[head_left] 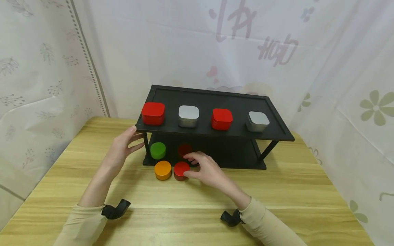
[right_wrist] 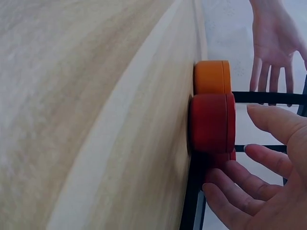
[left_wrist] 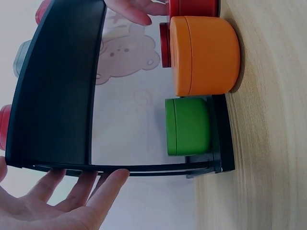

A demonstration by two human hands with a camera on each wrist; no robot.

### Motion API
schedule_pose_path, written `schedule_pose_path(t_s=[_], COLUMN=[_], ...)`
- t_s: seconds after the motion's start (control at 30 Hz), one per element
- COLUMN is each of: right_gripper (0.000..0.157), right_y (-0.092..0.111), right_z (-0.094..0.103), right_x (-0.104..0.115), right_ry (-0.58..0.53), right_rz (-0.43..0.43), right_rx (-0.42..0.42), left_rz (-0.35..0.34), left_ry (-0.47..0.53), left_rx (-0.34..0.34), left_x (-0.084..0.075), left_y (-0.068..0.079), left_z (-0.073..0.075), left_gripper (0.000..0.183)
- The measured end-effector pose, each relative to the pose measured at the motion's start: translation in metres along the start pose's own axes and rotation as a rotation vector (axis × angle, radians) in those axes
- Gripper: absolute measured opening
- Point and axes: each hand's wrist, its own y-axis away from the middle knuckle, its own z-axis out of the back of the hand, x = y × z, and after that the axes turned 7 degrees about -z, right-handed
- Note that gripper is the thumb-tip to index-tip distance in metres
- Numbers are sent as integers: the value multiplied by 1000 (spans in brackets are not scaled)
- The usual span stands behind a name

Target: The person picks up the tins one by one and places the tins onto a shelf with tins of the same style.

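Note:
My left hand (head_left: 121,147) is at the front left corner of a black two-tier shelf (head_left: 203,97), its fingers extended against the edge and post. My right hand (head_left: 207,169) hovers by a round red tin (head_left: 181,171), thumb and fingers spread apart near its right side. That tin stands on the table just in front of the shelf, beside a round orange tin (head_left: 162,170). On the lower tier sit a round green tin (head_left: 158,151) and, in shadow, another round red tin (head_left: 184,149). In the right wrist view, a gap shows between thumb (right_wrist: 276,120) and fingers.
Along the upper tier's front edge stand a red square tin (head_left: 153,113), a silver one (head_left: 188,117), a second red one (head_left: 221,119) and a second silver one (head_left: 258,121). The wooden table (head_left: 172,218) extends toward me. Patterned cloth (head_left: 184,44) hangs behind.

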Motion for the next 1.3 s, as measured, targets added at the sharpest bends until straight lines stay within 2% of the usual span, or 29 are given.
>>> schedule_pose_path(t_s=[0.73,0.93,1.3], right_gripper=[54,55,54], right_y=[-3,-2,-4], right_z=[-9,-10,-12], right_x=[5,6,6], right_ry=[49,85,115], right_rz=[3,9,8], right_rx=[6,13,24], left_rz=[0,7,-10], left_ry=[-12,14,-4], left_rx=[-3,-7,-1], left_x=[-2,0,0], left_y=[0,-1,0], left_z=[2,2,0], left_gripper=[67,65,68])
